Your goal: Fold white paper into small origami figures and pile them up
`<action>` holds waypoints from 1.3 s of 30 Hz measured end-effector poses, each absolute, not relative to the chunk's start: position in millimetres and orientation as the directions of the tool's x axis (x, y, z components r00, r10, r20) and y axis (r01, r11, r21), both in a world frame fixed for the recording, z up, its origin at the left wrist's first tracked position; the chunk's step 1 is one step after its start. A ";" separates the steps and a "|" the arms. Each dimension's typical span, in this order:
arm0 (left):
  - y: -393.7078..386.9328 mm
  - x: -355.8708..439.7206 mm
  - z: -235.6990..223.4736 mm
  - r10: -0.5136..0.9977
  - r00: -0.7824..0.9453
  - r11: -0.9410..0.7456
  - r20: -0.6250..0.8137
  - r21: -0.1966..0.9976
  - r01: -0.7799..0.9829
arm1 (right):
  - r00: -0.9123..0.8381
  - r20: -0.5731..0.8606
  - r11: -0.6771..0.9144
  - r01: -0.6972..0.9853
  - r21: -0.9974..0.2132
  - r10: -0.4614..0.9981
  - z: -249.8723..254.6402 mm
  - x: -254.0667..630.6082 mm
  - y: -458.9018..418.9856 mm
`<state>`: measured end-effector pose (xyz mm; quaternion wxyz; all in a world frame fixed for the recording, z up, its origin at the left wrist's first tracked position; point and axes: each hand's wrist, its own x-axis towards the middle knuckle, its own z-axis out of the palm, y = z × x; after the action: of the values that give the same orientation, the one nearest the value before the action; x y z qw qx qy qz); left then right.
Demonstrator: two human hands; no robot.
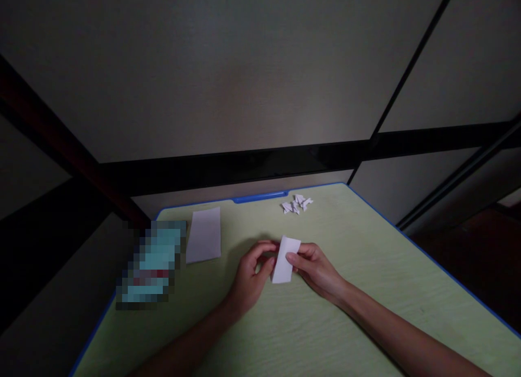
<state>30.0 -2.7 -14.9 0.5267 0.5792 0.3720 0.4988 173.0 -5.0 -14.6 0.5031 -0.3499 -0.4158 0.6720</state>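
Observation:
A folded white piece of paper point(284, 266), a narrow upright strip, is held above the table between my two hands. My right hand point(315, 266) grips its right side, thumb flat on the front and fingers behind. At the paper's left edge, my left hand point(253, 268) has its thumb and curled fingers closed on the side. Parts of the fingertips are hidden behind the paper. Beyond my hands lie several small folded white paper pieces point(296, 204) in a loose cluster.
The pale green table point(350, 323) has a blue edge and a blue slot point(260, 197) at the back. White paper sheets point(204, 236) lie to the left, beside a blurred teal item point(157, 260). A panelled wall point(244, 84) stands behind the table.

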 end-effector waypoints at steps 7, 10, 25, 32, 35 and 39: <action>-6.5 30.9 -10.1 0.973 0.207 -0.088 0.101 0.993 -0.073 | -0.228 -0.052 -0.143 -0.405 -0.903 0.972 -11.9 171.7 -5.5; -7.7 30.8 -7.9 0.969 0.228 -0.073 0.095 0.992 -0.102 | -0.225 -0.053 -0.141 -0.395 -0.908 0.973 -12.7 172.8 -6.2; -14.3 30.4 -11.1 0.931 0.349 -0.061 0.106 0.988 -0.139 | -0.216 0.010 -0.062 -0.322 -0.945 0.976 -18.0 173.3 -6.3; -14.9 34.3 -12.0 0.928 0.367 -0.027 0.065 0.994 -0.110 | -0.206 0.004 -0.046 -0.236 -0.971 0.978 -19.1 172.5 -3.7; -14.0 35.5 -10.3 0.940 0.336 -0.024 0.049 0.997 -0.080 | -0.216 0.055 0.014 -0.187 -0.982 0.975 -15.2 171.9 -4.0; -14.3 37.0 -8.9 0.950 0.307 -0.021 0.047 0.996 -0.090 | -0.234 0.135 0.106 -0.131 -0.986 0.963 -8.5 169.2 -5.1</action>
<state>37.0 -14.3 -8.9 0.5844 0.5587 0.3850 0.4451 169.2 -5.1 -8.5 0.4934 -0.3736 -0.5566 0.5543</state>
